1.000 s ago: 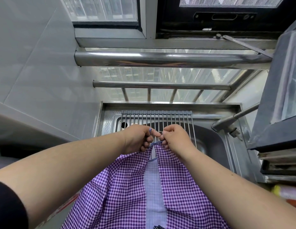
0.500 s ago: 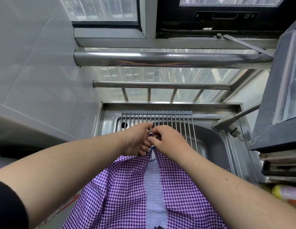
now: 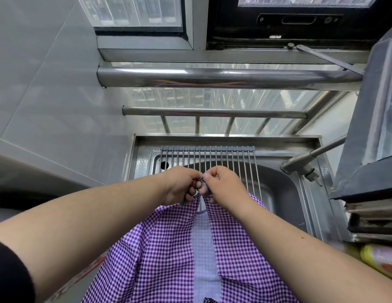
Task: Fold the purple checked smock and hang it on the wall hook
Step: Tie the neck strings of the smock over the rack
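The purple checked smock (image 3: 168,254) hangs down at six o'clock in the view, held up in front of the person over the near edge of the sink (image 3: 276,193). Its two checked panels part down the middle and show a paler lining between them. At the top, just about dead centre, both hands meet at the neck of the garment. The left hand (image 3: 179,186) has its fingers curled in, pinching what looks like a thin tie or loop at the smock's top edge; the right hand (image 3: 221,184) pinches the same spot from the other side, the knuckles of the two almost touching. Whether they are tying, untying or just gathering the tie I cannot tell, as the fingers hide it.

Behind the hands, at twelve o'clock, a roll-up drying rack (image 3: 208,158) lies across the far part of the sink, and a tap (image 3: 300,165) reaches in from three o'clock. Two steel rails (image 3: 223,77) run across the window higher up.

By the look of it the task is early: the smock hangs open and unfolded, and no wall hook shows anywhere in view. Folding and hanging both appear to be left.
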`<state>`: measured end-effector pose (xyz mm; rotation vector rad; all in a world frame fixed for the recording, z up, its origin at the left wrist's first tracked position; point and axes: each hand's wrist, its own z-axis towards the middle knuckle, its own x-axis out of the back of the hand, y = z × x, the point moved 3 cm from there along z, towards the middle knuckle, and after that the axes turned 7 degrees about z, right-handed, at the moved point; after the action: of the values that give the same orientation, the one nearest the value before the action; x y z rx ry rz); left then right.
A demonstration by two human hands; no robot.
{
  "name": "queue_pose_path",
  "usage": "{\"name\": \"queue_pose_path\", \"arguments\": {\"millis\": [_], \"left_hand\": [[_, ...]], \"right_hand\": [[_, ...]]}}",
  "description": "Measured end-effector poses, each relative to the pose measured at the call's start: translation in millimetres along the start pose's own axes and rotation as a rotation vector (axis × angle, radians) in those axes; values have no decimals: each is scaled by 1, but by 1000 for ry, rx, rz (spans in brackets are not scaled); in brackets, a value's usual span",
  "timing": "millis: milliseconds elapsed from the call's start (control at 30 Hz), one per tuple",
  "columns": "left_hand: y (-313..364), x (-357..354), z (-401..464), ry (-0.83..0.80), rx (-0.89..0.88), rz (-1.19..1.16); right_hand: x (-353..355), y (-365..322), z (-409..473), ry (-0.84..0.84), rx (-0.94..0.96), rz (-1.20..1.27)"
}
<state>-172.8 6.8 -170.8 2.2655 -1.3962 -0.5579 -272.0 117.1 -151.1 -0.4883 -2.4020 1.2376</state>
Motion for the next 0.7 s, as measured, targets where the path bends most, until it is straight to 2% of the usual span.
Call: {"name": "queue_pose_path", "arguments": {"millis": [267,467,600,700], "left_hand": [[1,10,-7,111,-151,111],[6,15,-8,266,-245,506],[9,11,-15,155,-242,747],[8,4,-20,-5,-212,654]], "right_hand": [[7,0,0,14,-126,115],[9,-10,-8,-76,79,-160],[16,-17,-12,-112,196,-442],[19,-14,-11,-115,199,-465]]}}
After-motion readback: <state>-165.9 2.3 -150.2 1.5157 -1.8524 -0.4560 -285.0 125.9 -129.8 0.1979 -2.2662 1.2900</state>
